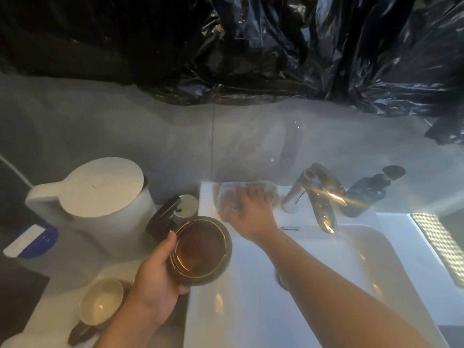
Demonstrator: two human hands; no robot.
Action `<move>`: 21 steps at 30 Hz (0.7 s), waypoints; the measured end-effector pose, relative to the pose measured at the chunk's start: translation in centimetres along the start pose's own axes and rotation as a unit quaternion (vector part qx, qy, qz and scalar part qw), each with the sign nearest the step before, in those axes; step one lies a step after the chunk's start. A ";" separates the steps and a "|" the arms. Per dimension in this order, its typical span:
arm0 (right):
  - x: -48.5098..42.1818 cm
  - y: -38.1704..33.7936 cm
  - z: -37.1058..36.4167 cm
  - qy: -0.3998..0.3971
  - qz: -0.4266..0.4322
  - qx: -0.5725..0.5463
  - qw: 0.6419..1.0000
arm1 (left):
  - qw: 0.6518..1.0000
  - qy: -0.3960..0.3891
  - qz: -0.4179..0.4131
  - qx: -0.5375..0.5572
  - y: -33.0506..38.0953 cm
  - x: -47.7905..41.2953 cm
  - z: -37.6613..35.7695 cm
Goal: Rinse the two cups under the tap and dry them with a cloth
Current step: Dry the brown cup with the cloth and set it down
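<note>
Brown cup (200, 249), gripped by the left hand (153, 280) at the sink's (226, 312) left rim, seems ready for drying. The right hand (249, 209) rests open-fingered on the cloth (226, 199) beside the tap (319, 197) and must next gather it.

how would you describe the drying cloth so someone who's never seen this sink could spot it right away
Find the white sink; along its back rim, just left of the chrome tap, lies the cloth, with the right hand resting on it. It is the only soft, pale, crumpled thing there, unlike the glossy brown cup that the left hand holds.
</note>
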State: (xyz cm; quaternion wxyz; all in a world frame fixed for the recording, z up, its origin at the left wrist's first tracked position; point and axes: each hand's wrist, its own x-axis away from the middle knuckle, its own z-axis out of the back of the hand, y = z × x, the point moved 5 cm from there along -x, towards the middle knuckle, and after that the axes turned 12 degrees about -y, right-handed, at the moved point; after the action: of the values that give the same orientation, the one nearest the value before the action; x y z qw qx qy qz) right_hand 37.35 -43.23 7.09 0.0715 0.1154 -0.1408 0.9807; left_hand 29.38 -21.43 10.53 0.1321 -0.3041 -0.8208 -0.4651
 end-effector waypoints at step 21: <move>37.0 19.0 -0.9 -0.021 -0.144 -0.671 0.727 | 0.930 -0.162 0.102 -0.312 -21.1 8.4 -18.3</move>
State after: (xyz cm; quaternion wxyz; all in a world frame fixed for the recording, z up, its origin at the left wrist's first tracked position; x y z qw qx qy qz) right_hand -1.72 -57.06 10.44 0.2677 0.0766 -0.7452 0.6060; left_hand 8.49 -41.72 10.10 -0.0574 -0.4834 -0.6088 -0.6264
